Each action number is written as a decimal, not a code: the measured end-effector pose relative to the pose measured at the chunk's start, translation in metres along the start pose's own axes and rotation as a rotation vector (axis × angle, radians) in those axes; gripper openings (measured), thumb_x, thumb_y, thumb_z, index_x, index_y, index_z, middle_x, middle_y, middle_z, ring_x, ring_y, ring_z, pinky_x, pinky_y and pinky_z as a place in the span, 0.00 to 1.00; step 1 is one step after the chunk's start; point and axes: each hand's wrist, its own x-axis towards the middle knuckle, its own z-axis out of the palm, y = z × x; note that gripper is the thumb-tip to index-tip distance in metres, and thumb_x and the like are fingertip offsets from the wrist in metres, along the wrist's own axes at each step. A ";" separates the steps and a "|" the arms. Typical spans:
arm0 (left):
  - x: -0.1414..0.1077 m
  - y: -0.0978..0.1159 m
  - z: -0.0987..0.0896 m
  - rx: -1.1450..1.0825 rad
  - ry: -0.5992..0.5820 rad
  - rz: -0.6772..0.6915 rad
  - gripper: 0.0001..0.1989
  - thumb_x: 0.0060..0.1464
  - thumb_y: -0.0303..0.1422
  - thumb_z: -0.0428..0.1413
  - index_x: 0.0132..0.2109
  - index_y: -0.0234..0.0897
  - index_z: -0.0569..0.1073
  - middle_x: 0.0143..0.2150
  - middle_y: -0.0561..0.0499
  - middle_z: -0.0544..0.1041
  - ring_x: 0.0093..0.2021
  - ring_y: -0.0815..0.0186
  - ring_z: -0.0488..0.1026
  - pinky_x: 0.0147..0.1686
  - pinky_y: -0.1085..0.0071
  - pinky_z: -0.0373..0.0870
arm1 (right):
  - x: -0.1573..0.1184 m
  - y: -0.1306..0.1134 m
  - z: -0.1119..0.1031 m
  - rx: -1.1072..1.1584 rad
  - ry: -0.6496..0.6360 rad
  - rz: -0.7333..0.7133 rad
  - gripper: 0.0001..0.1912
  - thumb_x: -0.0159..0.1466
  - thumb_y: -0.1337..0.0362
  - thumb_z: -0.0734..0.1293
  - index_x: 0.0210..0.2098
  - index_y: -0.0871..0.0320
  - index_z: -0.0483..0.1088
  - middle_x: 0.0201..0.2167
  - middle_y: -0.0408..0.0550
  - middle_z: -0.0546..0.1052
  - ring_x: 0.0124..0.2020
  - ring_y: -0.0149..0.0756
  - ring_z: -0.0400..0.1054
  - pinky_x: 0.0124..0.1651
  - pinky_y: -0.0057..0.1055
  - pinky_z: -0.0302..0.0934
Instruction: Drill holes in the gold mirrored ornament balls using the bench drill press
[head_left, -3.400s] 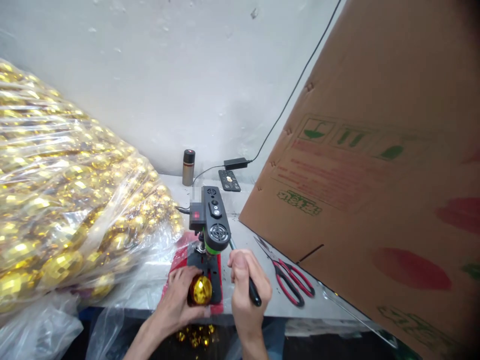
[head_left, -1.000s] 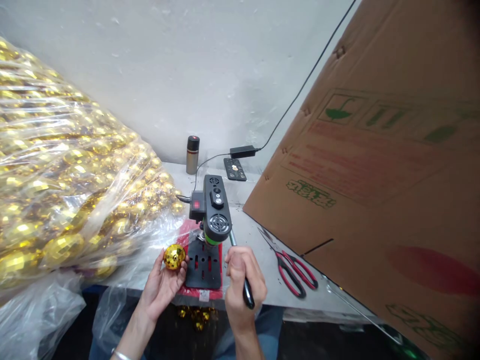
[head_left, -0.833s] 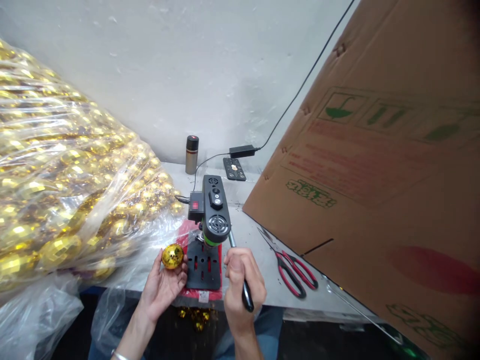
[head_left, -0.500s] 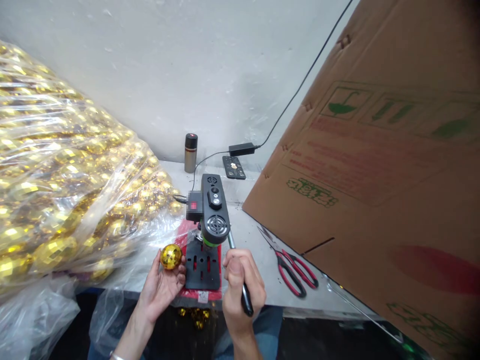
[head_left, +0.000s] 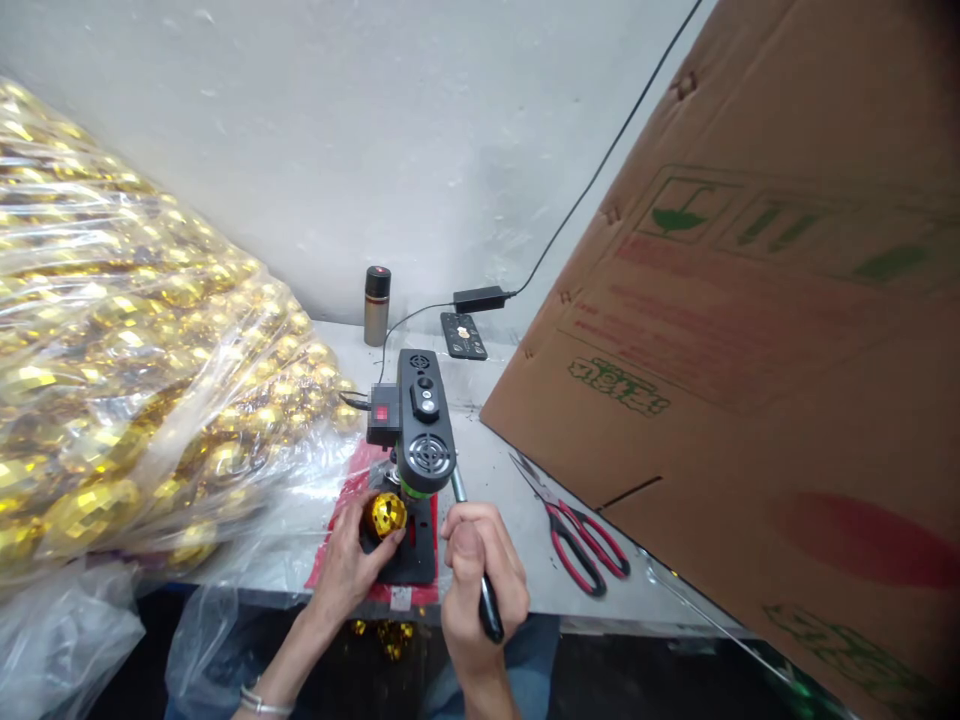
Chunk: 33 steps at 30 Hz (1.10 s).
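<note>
A shiny gold faceted ball (head_left: 388, 514) is held between the thumb and fingers of my left hand (head_left: 352, 555). It is over the black slotted base plate (head_left: 409, 570) of a small bench drill press (head_left: 425, 425), just below and left of the drill head. The tool tip under the head is mostly hidden. My right hand (head_left: 486, 570) is wrapped around the black-gripped lever (head_left: 491, 612) on the press's right side. Red sheeting (head_left: 322, 565) lies under the base.
A large clear bag of gold balls (head_left: 150, 370) fills the left. Red-handled scissors (head_left: 577, 540) lie right of the press, beside a big cardboard box (head_left: 720, 350). Behind stand a bottle (head_left: 376, 305), a phone (head_left: 463, 336) and a power adapter (head_left: 480, 299) with its cable.
My left hand has carried the gold ball rightward onto the area over the base plate and turned from palm-up to gripping it from the side. My right hand stays on the lever.
</note>
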 end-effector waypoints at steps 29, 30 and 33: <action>0.024 0.000 0.002 0.072 -0.366 0.121 0.22 0.37 0.31 0.76 0.42 0.43 0.81 0.43 0.46 0.77 0.52 0.45 0.67 0.64 0.51 0.56 | 0.002 -0.004 -0.004 -0.036 -0.021 0.005 0.14 0.75 0.71 0.58 0.33 0.54 0.64 0.27 0.39 0.68 0.22 0.27 0.59 0.24 0.27 0.53; 0.025 0.000 0.001 0.080 -0.377 0.122 0.22 0.37 0.31 0.76 0.42 0.43 0.81 0.43 0.46 0.77 0.51 0.45 0.67 0.64 0.51 0.56 | 0.002 -0.004 -0.004 -0.035 -0.021 0.002 0.13 0.75 0.71 0.58 0.33 0.53 0.64 0.27 0.39 0.68 0.22 0.27 0.59 0.24 0.27 0.53; 0.025 -0.001 0.001 0.120 -0.389 0.138 0.22 0.40 0.32 0.75 0.45 0.43 0.82 0.44 0.45 0.78 0.51 0.45 0.67 0.63 0.51 0.57 | 0.000 -0.001 -0.004 -0.029 -0.024 -0.011 0.14 0.74 0.72 0.58 0.33 0.53 0.64 0.27 0.40 0.68 0.24 0.28 0.62 0.25 0.27 0.55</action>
